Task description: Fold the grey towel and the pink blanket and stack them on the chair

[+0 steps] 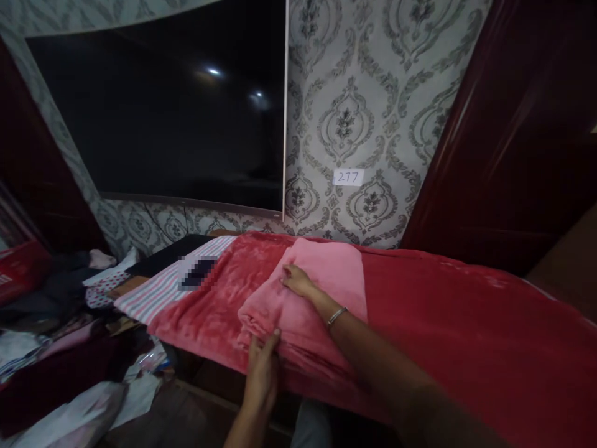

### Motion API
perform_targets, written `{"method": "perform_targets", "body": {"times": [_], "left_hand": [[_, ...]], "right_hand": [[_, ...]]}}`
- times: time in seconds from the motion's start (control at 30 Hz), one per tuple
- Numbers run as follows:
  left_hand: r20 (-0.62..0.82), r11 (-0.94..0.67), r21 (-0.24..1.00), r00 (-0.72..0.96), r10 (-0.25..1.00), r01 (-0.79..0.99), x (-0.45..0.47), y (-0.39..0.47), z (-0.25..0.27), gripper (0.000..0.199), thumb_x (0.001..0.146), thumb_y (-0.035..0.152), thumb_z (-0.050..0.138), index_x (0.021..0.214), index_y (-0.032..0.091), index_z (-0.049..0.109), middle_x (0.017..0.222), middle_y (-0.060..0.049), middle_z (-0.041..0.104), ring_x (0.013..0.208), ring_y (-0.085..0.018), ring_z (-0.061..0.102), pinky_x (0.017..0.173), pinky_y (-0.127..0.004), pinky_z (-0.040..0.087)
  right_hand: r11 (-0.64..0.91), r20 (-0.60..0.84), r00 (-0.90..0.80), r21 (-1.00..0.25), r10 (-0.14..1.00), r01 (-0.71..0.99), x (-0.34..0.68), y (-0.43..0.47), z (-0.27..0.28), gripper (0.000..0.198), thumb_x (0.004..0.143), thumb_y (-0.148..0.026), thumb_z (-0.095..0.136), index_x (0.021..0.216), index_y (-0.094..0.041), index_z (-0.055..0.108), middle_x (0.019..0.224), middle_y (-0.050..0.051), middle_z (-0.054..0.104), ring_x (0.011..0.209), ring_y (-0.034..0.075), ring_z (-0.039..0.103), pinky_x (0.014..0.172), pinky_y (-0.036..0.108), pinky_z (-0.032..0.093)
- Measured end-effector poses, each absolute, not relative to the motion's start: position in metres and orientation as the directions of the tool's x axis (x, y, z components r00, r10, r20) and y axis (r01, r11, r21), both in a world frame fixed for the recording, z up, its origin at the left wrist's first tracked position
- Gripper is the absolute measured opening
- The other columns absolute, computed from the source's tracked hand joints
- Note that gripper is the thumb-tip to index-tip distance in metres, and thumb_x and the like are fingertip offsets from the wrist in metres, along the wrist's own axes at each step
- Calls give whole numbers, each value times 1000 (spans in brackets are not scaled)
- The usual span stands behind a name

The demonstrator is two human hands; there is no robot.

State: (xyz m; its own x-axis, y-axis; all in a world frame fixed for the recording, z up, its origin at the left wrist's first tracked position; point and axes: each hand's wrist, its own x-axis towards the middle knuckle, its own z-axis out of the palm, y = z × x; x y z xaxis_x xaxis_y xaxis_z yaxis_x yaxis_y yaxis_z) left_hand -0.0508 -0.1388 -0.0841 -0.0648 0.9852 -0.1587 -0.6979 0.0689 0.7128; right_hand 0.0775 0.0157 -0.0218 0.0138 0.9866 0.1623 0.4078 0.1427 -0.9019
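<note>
A folded pink fleece blanket (pixel 336 267) lies on a larger red plush blanket (pixel 420 298) in front of me. My left hand (pixel 263 367) is at its near left corner, with the thumb up and the fingers closed around the folded layers. Further back, my right hand (pixel 298 281) reaches across the pink fleece and pinches its left edge; a bracelet (pixel 336 316) circles that wrist. Several rolled layers show at the near left corner. The fingertips of my left hand are partly hidden by the fabric.
Striped cloth (pixel 158 298) lies at the left end, with a pixelated dark object (pixel 198 272) on it. A large television (pixel 177 118) and a "277" label (pixel 348 177) are on the wall. Clothes and a white bag (pixel 79 414) are heaped at lower left.
</note>
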Motion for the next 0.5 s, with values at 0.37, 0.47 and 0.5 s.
{"method": "perform_targets", "body": {"times": [0.37, 0.47, 0.5], "left_hand": [[-221, 111, 680, -58, 973, -725, -76, -107, -54, 37, 65, 23, 87, 97, 16, 70, 94, -8, 78, 96, -26, 75, 87, -35, 61], [-146, -10, 768, -190, 971, -641, -80, -107, -61, 44, 53, 17, 86, 92, 17, 67, 88, -3, 76, 89, -22, 74, 85, -31, 58], [-102, -70, 780, -238, 966, -621, -81, -109, -63, 46, 52, 18, 85, 94, 18, 67, 89, -2, 76, 89, -21, 73, 85, -30, 57]], "right_hand": [[185, 167, -80, -897, 983, 402, 110, -20, -32, 53, 83, -16, 58, 135, -13, 64, 131, 13, 69, 112, 23, 67, 104, 41, 51], [343, 271, -216, -821, 938, 457, 108, -56, -29, 53, 84, -24, 63, 135, -13, 65, 135, 15, 67, 120, 26, 64, 109, 45, 48], [416, 316, -278, -771, 907, 483, 106, -71, -28, 55, 84, -28, 64, 137, -14, 64, 139, 15, 64, 125, 27, 62, 112, 46, 46]]}}
